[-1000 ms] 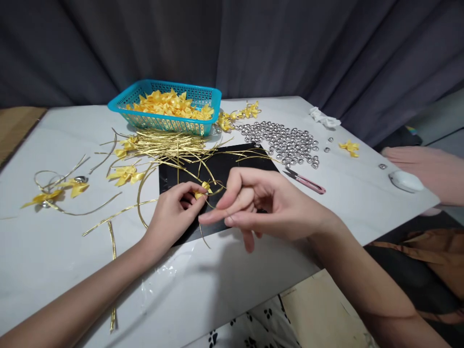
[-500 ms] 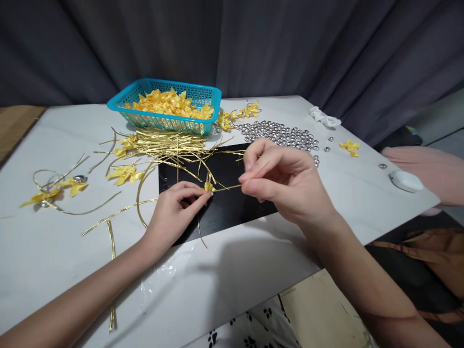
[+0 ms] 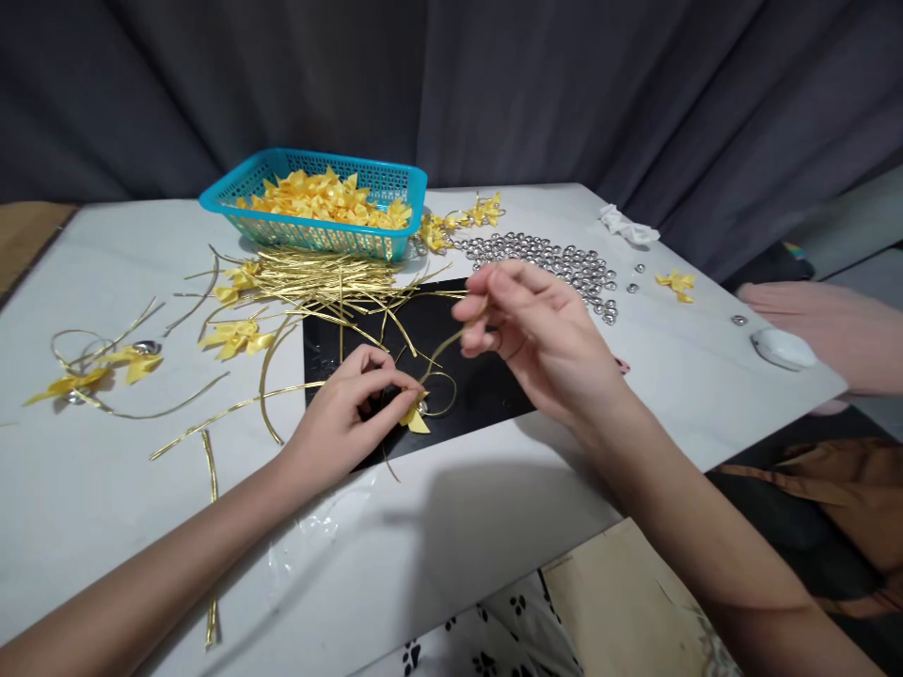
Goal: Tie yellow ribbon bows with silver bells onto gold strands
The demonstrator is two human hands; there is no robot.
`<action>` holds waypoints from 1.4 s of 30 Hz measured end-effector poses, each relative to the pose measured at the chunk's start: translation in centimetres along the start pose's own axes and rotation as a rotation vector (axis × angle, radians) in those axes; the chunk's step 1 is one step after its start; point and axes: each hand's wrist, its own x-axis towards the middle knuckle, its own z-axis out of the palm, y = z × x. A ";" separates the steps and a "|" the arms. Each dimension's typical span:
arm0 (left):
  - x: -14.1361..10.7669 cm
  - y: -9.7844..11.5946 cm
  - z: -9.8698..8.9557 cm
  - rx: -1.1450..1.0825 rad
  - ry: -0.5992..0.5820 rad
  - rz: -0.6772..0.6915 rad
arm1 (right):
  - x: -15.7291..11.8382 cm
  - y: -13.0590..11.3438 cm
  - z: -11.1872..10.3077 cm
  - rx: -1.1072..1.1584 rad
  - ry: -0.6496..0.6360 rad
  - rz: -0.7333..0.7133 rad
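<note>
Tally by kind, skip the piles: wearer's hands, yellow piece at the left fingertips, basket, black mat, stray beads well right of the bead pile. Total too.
Left hand: 1
Right hand: 1
Yellow piece: 1
Basket: 1
Black mat: 1
Stray beads: 3
Total: 8

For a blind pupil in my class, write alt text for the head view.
A left hand pinches a yellow flower over a black mat while the right hand holds gold wire. Beyond are a blue basket of flowers, a heap of wires and silver beads.
</note>
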 end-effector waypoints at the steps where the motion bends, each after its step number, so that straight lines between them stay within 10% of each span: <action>1: 0.0 0.0 0.0 -0.011 0.016 -0.019 | 0.2 0.0 -0.3 0.005 0.032 -0.010; 17: 0.1 0.4 0.2 0.170 -0.032 -0.110 | -1.6 0.7 1.0 0.166 -0.226 0.177; 25: 1.5 1.0 0.8 0.353 -0.070 -0.154 | -2.9 4.9 3.3 0.183 0.180 0.425; 35: 1.3 1.1 1.2 -0.530 0.143 -0.404 | -3.3 6.5 3.3 -0.203 0.076 0.228; 42: 1.2 1.3 1.1 -0.612 0.395 -0.538 | -3.0 7.0 2.9 -0.364 0.011 0.196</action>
